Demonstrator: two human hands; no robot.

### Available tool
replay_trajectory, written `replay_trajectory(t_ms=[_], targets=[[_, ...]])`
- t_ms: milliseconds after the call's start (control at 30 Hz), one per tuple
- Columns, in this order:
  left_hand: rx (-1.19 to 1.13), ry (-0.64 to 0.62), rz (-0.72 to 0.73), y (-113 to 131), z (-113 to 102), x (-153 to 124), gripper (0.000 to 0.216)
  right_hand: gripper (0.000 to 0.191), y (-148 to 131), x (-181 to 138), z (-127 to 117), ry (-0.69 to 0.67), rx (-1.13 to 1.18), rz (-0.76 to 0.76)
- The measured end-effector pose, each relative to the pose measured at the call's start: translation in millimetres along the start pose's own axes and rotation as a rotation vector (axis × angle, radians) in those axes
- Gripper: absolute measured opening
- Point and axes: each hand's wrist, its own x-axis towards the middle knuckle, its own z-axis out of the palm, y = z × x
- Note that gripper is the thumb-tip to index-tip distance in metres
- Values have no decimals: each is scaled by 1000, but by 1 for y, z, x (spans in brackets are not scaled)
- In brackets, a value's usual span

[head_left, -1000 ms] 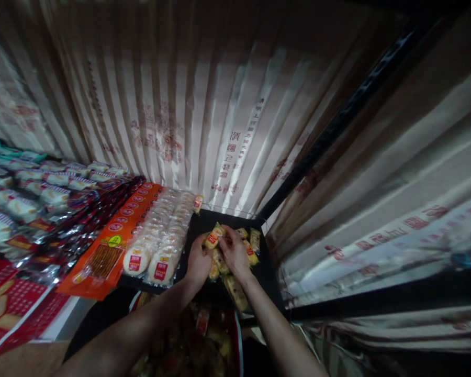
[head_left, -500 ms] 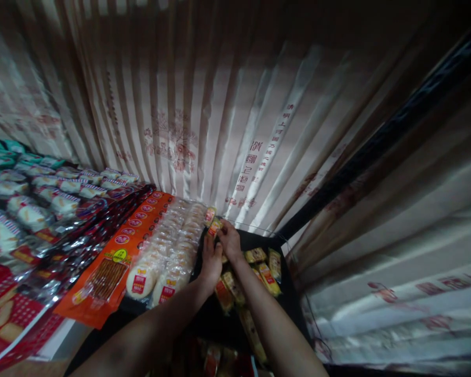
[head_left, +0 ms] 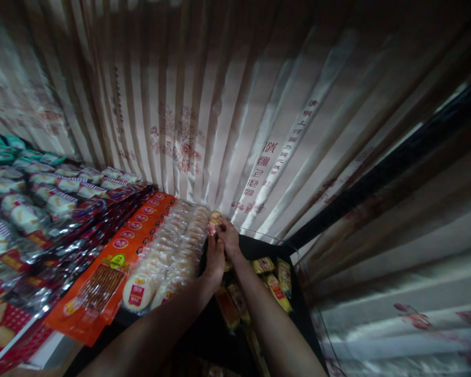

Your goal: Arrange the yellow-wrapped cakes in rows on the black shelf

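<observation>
Together, both hands were at the far left corner of the black tabletop (head_left: 253, 246), beside the clear-wrapped rice crackers (head_left: 180, 248). The right hand (head_left: 230, 238) pinched a small yellow-wrapped snack (head_left: 214, 220) there, fingertips closed; the left hand (head_left: 215, 257) was bunched just nearer, though I couldn't tell whether it gripped anything. Other wrapped bars (head_left: 277, 293) lay nearer, to the right.

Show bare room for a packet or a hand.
Free: black surface between yellow packets and the curtain; probably also the dark patch between left forearm and near packets. Crowded: left side, with wrapped rounds, orange bag and stacked packs; far edge, where left hand and right hand meet at a small packet.
</observation>
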Motion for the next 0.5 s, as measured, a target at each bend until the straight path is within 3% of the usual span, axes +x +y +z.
replay_trajectory(t_ms=[500], targets=[[-44, -5, -11, 5, 1, 10, 46, 35, 4, 2, 5, 33, 89, 24]])
